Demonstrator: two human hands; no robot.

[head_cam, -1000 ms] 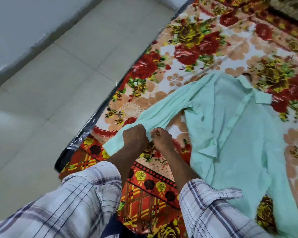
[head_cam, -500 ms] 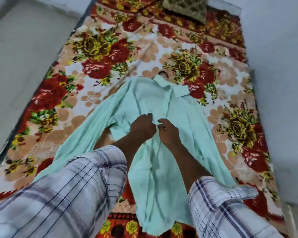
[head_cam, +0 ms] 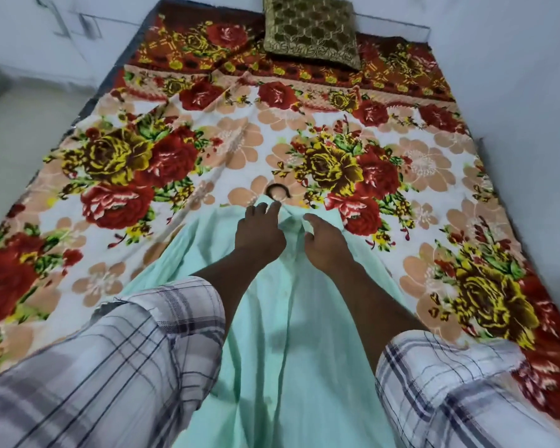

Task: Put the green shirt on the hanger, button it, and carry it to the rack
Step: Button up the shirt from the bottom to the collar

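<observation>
- Nearest, under both forearms: shirt spread flat on the blanket.
- Pressing down by the collar, fingers straight: left hand.
- Just right of it, curled and pinching the shirt front: right hand.
- Just past the left fingertips: hanger hook poking out.
- Far beyond both hands: cushion.

Green shirt: thin matt cloth. Blanket: plush, floral. Cushion: woven sheen.

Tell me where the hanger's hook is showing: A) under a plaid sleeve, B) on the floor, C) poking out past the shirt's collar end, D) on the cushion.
C: the dark hanger hook peeks out just beyond the top of the green shirt, on the bedspread.
</observation>
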